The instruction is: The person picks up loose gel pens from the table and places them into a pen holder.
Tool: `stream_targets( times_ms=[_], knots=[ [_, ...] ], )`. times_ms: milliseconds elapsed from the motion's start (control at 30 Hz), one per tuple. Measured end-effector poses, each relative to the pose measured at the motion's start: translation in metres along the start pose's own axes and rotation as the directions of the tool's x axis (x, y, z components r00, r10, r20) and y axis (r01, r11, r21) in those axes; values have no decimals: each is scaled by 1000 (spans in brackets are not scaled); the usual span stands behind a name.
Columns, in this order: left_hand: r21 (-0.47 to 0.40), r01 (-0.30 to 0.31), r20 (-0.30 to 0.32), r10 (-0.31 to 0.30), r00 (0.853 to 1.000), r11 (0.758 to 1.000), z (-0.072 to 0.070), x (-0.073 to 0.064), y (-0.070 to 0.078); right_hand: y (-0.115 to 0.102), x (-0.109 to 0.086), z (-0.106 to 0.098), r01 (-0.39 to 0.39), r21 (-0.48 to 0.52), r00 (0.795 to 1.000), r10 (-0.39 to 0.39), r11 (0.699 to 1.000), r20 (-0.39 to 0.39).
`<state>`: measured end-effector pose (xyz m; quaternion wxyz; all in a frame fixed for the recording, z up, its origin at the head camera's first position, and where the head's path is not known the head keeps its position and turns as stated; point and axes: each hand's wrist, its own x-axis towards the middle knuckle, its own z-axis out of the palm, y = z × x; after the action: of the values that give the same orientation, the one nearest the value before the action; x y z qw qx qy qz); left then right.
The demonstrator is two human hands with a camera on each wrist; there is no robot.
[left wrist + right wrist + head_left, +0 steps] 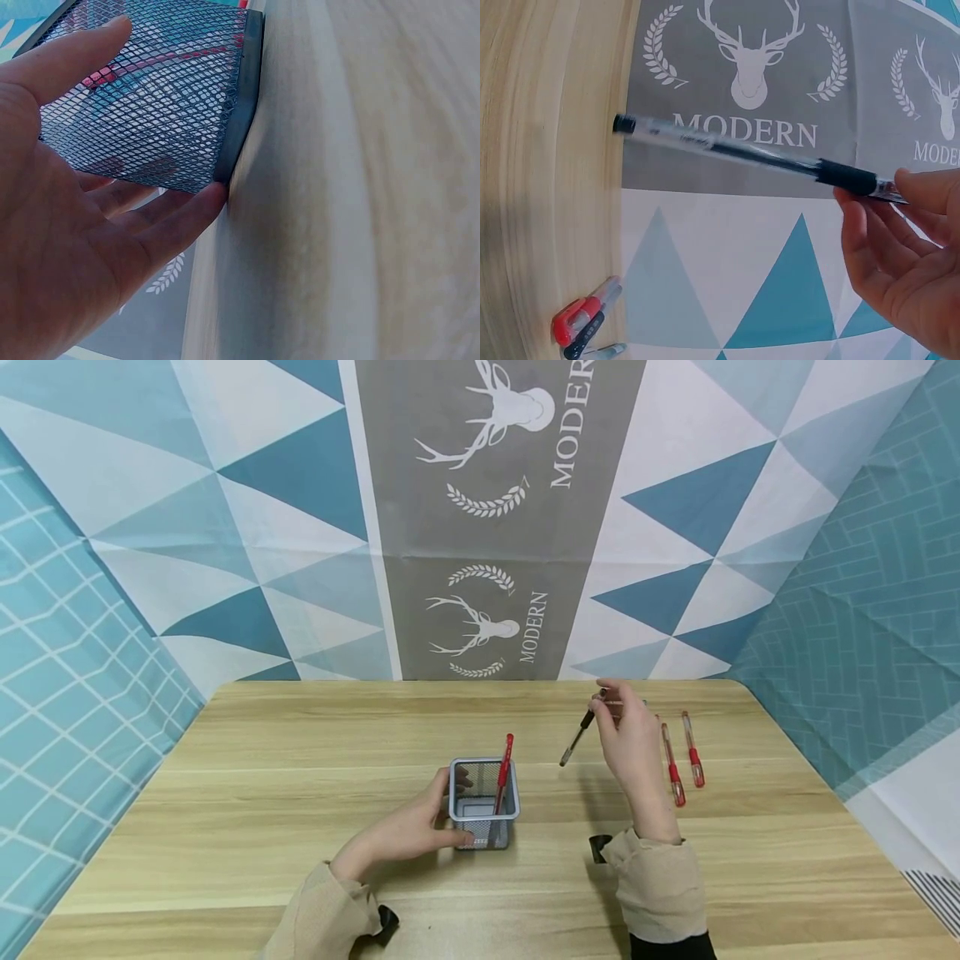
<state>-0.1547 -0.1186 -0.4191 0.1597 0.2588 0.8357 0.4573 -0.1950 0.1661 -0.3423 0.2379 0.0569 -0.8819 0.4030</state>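
A square mesh pen holder stands on the table, open side up. My left hand grips it from the left, thumb on the near side and fingers round the far side. Inside, a red pen leans upright with its end above the rim; its barrel shows through the mesh in the left wrist view. To the right, my right hand pinches a black pen near its black rubber grip. That pen hangs slanted above the table, its far end pointing down and left.
Two red pens lie on the table right of my right hand. In the right wrist view, a black pen lies beside a red one. Patterned cloth hangs behind the table's far edge.
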Motion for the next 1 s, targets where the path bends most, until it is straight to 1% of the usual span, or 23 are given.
stream_targets(
  times_ms=[233,333,600,733,833,1000],
  knots=[
    [-14,8,1,-8,1000,1000,0,0,1,-5,-2,-2,25,51,998,-21,998,-65],
    [-14,8,1,-8,1000,1000,0,0,2,-8,-3,-3,47,67,995,-41,997,-88],
    [-28,2,7,-1,1000,1000,0,0,2,-18,-6,-5,83,66,988,-73,994,-139],
    [-32,-1,8,1,1000,999,0,1,2,-23,-8,-6,100,92,983,-84,991,-162],
    [-34,-7,7,7,1000,999,0,1,3,-25,-8,-7,134,137,976,-106,981,-192],
    [-18,-5,2,5,1000,1000,0,1,2,-29,-8,-9,220,215,952,-161,952,-260]
  ],
)
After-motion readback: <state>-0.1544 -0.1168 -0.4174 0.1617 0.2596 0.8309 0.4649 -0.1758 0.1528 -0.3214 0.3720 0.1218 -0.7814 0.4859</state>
